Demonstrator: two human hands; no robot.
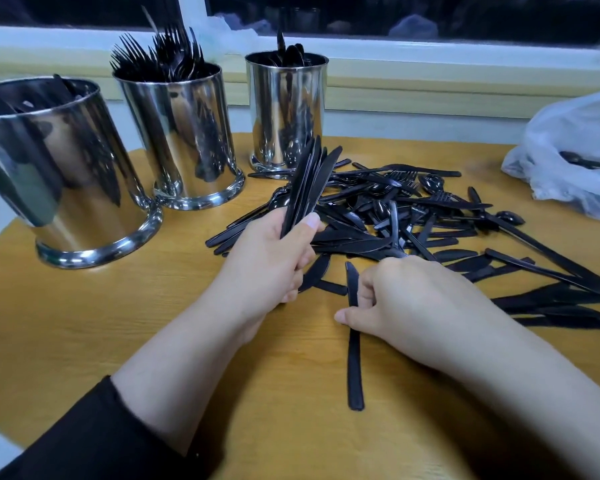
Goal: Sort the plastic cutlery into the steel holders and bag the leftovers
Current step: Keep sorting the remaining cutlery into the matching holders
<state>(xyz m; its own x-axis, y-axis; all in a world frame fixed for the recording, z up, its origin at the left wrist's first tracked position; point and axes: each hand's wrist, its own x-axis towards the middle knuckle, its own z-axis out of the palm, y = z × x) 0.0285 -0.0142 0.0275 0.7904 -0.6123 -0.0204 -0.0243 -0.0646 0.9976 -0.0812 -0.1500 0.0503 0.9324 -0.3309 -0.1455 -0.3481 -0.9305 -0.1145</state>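
Your left hand (271,258) fingers grip a bundle of knives (309,181) at frame centre; your right hand (406,299) fingers pinch a single knife (354,362) lying on the tabletop (118,323). Three steel holders (177,133) stand upper left, the cutlery pile (413,220) centre right, the plastic bag (575,150) far right.

light: even, indoor | glare: steel holders (179,133) | edges: wide-angle bowed
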